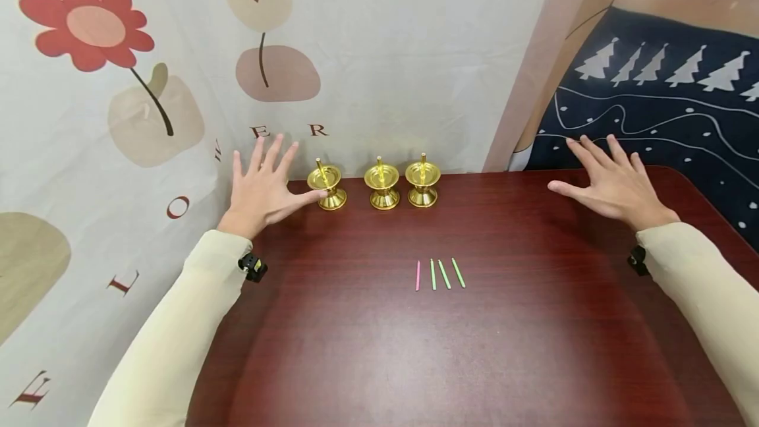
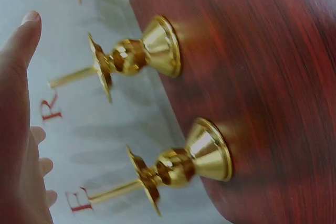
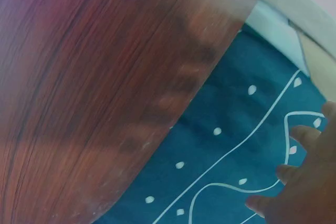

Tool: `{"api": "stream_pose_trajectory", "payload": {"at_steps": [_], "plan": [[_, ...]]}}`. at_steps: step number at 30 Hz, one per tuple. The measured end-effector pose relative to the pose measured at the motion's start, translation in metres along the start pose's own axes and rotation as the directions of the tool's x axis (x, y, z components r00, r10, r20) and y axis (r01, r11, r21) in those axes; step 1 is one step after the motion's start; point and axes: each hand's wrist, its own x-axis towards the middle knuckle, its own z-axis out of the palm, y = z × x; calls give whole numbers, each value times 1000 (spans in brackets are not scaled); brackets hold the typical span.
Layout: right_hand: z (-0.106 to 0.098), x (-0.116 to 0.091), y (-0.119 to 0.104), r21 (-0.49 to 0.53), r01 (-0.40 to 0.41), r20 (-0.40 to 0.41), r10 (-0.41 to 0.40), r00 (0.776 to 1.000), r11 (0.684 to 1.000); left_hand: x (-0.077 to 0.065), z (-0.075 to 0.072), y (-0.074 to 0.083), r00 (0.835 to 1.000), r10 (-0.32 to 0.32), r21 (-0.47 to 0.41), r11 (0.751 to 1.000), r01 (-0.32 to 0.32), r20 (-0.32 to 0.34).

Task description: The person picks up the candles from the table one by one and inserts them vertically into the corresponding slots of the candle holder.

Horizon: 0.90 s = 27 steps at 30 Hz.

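Note:
Three shiny gold candle holders stand upright in a row by the table's back edge: a left one [image 1: 332, 199], a middle one [image 1: 384, 199] and a right one [image 1: 423, 196]. Each has a dish, a flared foot and a thin central rod. My left hand [image 1: 261, 186] hovers with fingers spread, its thumb overlapping the left holder in the head view; it grips nothing. My right hand [image 1: 617, 183], also spread and holding nothing, is above the table's right side. A thin pink candle [image 1: 418, 275] and three green ones, including a rightmost green candle [image 1: 458, 273], lie mid-table.
The dark red wooden table [image 1: 474, 341] ends at the back against a pale printed cloth [image 1: 403, 71] with flowers and letters. A navy cloth [image 1: 670, 117] with white trees hangs beyond its right corner. The pale cloth also runs along the left side.

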Motion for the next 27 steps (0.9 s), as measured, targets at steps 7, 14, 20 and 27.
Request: {"api": "stream_pose_trajectory", "payload": {"at_steps": [7,14,20,27], "plan": [[5,-7,-24,7,55,-9,-55,998,998,-11,-3,22,994,74,9,997,-73,-77],[15,-13,-57,9,140,-44,-140,989,990,-22,1,55,976,166,26,986,-164,-142],[25,-20,-83,35,206,-44,-205,978,978,-28,8,84,961,224,13,974,-225,-164],[38,-27,-112,93,285,-54,-281,958,954,-34,19,110,955,245,-48,966,-256,-164]]}}
